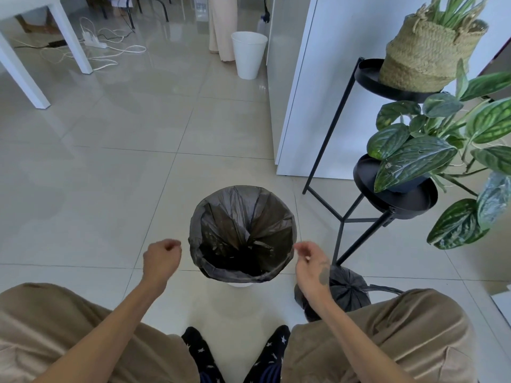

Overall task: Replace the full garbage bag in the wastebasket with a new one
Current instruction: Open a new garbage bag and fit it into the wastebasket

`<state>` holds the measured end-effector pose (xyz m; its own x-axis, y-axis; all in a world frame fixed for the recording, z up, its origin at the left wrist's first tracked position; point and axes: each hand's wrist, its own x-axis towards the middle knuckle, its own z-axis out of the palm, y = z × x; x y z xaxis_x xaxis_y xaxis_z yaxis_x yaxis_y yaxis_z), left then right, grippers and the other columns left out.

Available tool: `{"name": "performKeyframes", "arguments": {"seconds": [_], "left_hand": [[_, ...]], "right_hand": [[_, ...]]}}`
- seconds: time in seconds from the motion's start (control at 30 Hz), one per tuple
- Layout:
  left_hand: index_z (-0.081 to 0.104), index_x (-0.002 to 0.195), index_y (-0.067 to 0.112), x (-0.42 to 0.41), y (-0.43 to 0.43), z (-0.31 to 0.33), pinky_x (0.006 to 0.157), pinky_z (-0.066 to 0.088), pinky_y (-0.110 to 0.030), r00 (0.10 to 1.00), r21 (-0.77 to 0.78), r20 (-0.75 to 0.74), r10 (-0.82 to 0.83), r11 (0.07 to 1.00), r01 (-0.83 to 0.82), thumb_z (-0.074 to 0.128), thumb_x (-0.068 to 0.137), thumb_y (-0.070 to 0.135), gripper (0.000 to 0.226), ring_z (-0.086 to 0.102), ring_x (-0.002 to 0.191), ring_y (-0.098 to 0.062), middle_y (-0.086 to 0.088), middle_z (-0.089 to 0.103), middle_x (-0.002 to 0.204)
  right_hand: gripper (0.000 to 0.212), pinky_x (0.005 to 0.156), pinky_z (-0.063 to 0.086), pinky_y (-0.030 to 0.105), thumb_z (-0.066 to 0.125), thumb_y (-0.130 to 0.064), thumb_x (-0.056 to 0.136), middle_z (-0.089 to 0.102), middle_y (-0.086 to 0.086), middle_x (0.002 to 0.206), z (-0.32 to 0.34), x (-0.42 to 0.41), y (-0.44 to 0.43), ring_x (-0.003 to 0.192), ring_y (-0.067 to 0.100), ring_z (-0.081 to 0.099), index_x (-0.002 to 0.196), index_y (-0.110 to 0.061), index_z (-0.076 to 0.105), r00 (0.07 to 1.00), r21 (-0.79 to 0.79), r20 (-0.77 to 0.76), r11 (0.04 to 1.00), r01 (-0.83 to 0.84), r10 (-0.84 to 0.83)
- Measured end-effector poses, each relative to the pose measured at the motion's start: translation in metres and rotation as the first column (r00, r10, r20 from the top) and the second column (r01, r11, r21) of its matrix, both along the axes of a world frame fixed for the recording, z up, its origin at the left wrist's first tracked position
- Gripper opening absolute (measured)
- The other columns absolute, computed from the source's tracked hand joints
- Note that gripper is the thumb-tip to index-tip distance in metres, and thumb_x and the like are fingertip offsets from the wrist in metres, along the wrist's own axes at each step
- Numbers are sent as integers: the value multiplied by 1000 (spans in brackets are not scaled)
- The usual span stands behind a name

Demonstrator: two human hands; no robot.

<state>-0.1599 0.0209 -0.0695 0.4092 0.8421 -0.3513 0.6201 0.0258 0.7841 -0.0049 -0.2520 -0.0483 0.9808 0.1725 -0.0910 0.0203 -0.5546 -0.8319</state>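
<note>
A white wastebasket (240, 285) stands on the tiled floor in front of me, almost wholly covered by a dark garbage bag (242, 230) that lines it and folds over its rim. My left hand (161, 257) hovers just left of the rim with fingers curled and nothing in it. My right hand (309, 259) hangs just right of the rim, fingers loosely bent, a little apart from the bag's edge. A tied, full black garbage bag (347, 293) sits on the floor behind my right forearm.
A black metal plant stand (343, 217) with leafy plants (431, 150) stands close on the right. A white cabinet (309, 106) is behind it. Farther back are a second white bin (248, 55), a white table leg (74, 42) and cables (110, 48).
</note>
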Motion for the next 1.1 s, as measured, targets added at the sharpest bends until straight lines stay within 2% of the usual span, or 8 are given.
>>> {"name": "performKeyframes", "arguments": {"seconds": [0.13, 0.23, 0.37, 0.47, 0.6, 0.83, 0.97, 1.1], "left_hand": [[65, 118, 20, 32, -8, 22, 104, 46, -45, 905, -344, 350, 243, 932, -117, 52, 97, 35, 28, 58, 115, -20, 3, 62, 117], [53, 135, 25, 48, -20, 23, 106, 42, -42, 836, -545, 444, 323, 838, -34, 41, 102, 48, 42, 56, 119, -21, 4, 59, 126], [63, 128, 30, 55, -24, 5, 91, 52, -43, 831, -630, 441, 338, 777, 19, 27, 98, 66, 59, 66, 109, -22, 3, 72, 118], [69, 118, 30, 61, -21, -11, 95, 51, -44, 849, -671, 393, 354, 741, 2, 26, 92, 76, 69, 66, 109, -25, -2, 74, 114], [65, 128, 25, 68, -17, -24, 95, 51, -43, 834, -711, 394, 386, 703, 10, 24, 89, 80, 79, 65, 109, -25, -4, 72, 117], [62, 135, 22, 73, -14, -45, 105, 46, -49, 800, -767, 414, 434, 639, 51, 27, 88, 81, 83, 61, 118, -32, -10, 67, 128], [62, 133, 28, 73, -13, -57, 103, 49, -49, 858, -725, 348, 379, 689, -10, 36, 83, 85, 80, 62, 119, -31, -7, 66, 132], [70, 102, 19, 73, -6, -59, 84, 55, -40, 889, -547, 204, 409, 801, -243, 23, 92, 76, 75, 67, 100, -27, -8, 74, 108]], "right_hand": [[42, 111, 36, 31, 48, -24, 104, 50, -3, 146, 11, 28, 23, 130, 13, 47, 146, -22, 44, 986, 188, -166, 982, 9, 22], [55, 123, 23, 37, 37, -42, 106, 32, -7, 161, 3, 42, 40, 147, 16, 31, 157, -26, 27, 952, 260, -279, 964, -52, 126], [87, 122, 27, 47, 41, -87, 78, 48, -6, 152, -27, 59, 49, 141, 17, 43, 148, -34, 44, 880, 368, -464, 926, 84, 105], [81, 114, 37, 47, 41, -86, 76, 61, -1, 140, -33, 56, 50, 129, 20, 55, 138, -35, 55, 845, 452, -517, 881, 137, 134], [107, 118, 31, 53, 43, -98, 59, 56, 1, 146, -30, 50, 52, 136, 24, 49, 143, -33, 52, 795, 527, -583, 822, 215, 166], [107, 116, 36, 52, 42, -93, 64, 58, 5, 144, -39, 45, 58, 133, 27, 52, 145, -24, 52, 762, 561, -628, 769, 306, 156], [96, 117, 35, 51, 38, -88, 73, 57, 4, 145, -41, 44, 57, 133, 25, 52, 145, -25, 51, 767, 538, -624, 793, 285, 148], [81, 113, 41, 48, 36, -80, 83, 63, 1, 138, -45, 55, 57, 126, 22, 57, 139, -26, 58, 818, 384, -572, 864, 326, -54]]}}
